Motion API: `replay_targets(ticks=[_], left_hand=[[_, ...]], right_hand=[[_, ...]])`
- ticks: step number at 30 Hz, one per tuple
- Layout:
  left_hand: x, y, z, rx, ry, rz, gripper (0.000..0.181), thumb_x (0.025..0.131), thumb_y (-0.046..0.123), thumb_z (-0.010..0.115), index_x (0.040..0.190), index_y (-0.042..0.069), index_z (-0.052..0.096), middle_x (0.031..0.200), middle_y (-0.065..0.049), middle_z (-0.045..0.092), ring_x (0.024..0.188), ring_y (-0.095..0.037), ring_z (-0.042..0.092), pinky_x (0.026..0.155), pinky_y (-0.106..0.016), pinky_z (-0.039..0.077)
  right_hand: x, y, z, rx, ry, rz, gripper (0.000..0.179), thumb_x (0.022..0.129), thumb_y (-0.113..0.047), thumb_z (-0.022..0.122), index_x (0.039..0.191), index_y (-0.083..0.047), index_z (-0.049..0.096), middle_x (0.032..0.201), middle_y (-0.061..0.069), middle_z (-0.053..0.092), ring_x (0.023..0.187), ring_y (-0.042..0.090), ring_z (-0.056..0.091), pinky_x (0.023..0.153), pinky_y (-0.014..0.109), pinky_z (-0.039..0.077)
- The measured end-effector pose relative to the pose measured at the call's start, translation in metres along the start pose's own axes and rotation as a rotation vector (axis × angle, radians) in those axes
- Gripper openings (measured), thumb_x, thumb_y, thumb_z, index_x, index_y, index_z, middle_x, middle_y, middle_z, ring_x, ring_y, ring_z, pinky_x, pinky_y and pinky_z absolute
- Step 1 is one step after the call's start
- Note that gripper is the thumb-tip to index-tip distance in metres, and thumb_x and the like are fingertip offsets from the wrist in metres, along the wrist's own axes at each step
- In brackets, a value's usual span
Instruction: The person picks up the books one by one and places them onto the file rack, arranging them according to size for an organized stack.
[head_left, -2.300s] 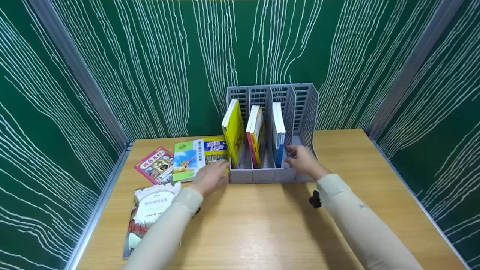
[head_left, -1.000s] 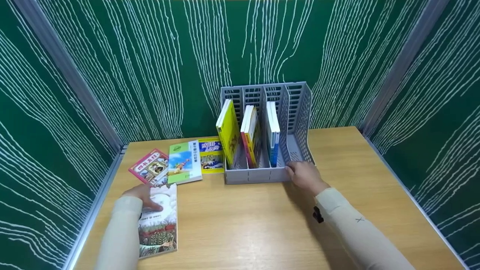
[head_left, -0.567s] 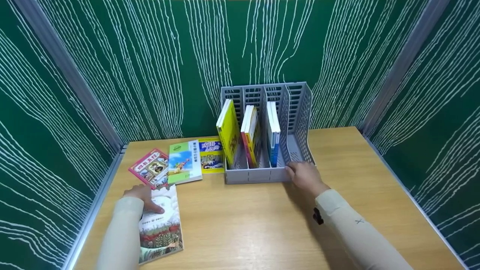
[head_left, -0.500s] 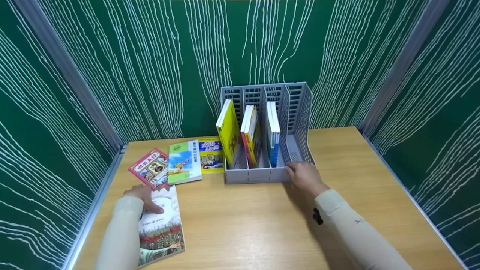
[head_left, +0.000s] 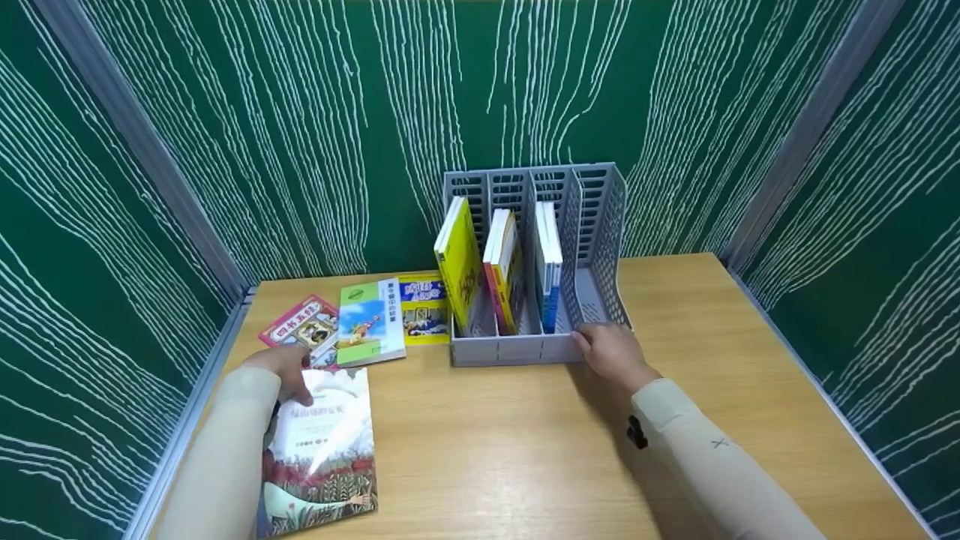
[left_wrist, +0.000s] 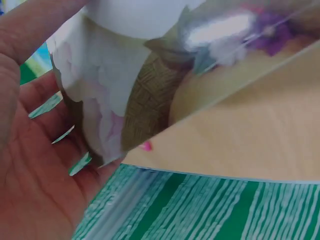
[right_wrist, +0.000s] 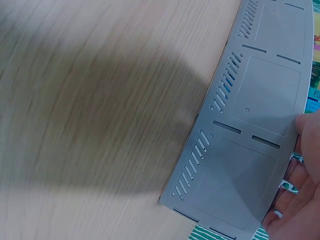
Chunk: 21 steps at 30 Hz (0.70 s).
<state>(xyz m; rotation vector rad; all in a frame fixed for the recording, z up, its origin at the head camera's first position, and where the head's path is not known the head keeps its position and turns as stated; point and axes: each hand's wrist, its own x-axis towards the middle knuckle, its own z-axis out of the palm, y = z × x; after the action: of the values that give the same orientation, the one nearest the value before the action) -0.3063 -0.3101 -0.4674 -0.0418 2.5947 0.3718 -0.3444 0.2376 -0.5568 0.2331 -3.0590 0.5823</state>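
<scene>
In the head view, my left hand [head_left: 281, 369] pinches a picture book [head_left: 322, 450] by its far left corner. The left wrist view shows the thumb over the glossy cover [left_wrist: 115, 70] and the fingers beneath; that part of the book is lifted off the table. My right hand [head_left: 611, 352] grips the front lip of a grey file organizer [head_left: 517, 350] near its right end. Books stand in three of its compartments: a yellow one [head_left: 461, 270], a red and yellow pair [head_left: 504, 274] and blue-white ones [head_left: 550, 270]. The rightmost compartment [head_left: 592, 292] holds no book.
Behind the left hand lie a pink-edged book [head_left: 307, 326], a green and blue book [head_left: 369, 322] and a yellow book [head_left: 424, 307] beside the organizer. Green walls with white lines enclose the wooden table [head_left: 487, 450].
My left hand has moved from beside the organizer to the picture book, which has shifted and lifted slightly. My right hand has moved from the third compartment to the front lip.
</scene>
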Motion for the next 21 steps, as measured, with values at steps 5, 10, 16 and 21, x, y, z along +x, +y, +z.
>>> replay_targets(ticks=[5,10,16,21], left_hand=[[0.014,0.005,-0.008,0.006,-0.077,0.002,0.077,0.086,0.026,0.091,0.150,-0.001,0.059,0.150,-0.029,0.059,0.137,-0.048,0.056,0.120,-0.069,0.042],[0.027,0.008,-0.012,-0.001,-0.148,0.010,0.073,0.082,0.024,0.092,0.142,-0.005,0.062,0.137,-0.024,0.067,0.129,-0.041,0.061,0.119,-0.063,0.046],[0.032,0.015,-0.017,0.032,-0.169,0.087,0.066,0.079,0.026,0.094,0.133,-0.003,0.069,0.133,-0.022,0.067,0.124,-0.037,0.061,0.117,-0.059,0.049],[0.030,0.025,-0.024,0.008,-0.192,0.101,0.077,0.081,0.028,0.094,0.144,-0.002,0.062,0.144,-0.024,0.062,0.132,-0.040,0.057,0.122,-0.062,0.044]], right_hand=[[0.000,0.002,0.001,0.002,0.018,-0.012,0.036,0.115,-0.029,0.054,0.121,-0.002,0.077,0.103,0.014,0.078,0.097,0.035,0.067,0.107,0.064,0.049],[0.000,0.003,0.003,0.007,0.030,-0.018,0.035,0.114,-0.028,0.055,0.120,-0.002,0.078,0.105,0.014,0.079,0.100,0.036,0.069,0.107,0.064,0.050],[0.000,0.002,0.002,-0.002,0.028,-0.033,0.033,0.114,-0.028,0.056,0.113,-0.002,0.077,0.093,0.011,0.075,0.090,0.034,0.065,0.101,0.062,0.052],[0.001,0.002,0.001,0.005,0.025,-0.034,0.031,0.114,-0.027,0.057,0.108,-0.004,0.076,0.086,0.008,0.069,0.086,0.032,0.061,0.097,0.060,0.050]])
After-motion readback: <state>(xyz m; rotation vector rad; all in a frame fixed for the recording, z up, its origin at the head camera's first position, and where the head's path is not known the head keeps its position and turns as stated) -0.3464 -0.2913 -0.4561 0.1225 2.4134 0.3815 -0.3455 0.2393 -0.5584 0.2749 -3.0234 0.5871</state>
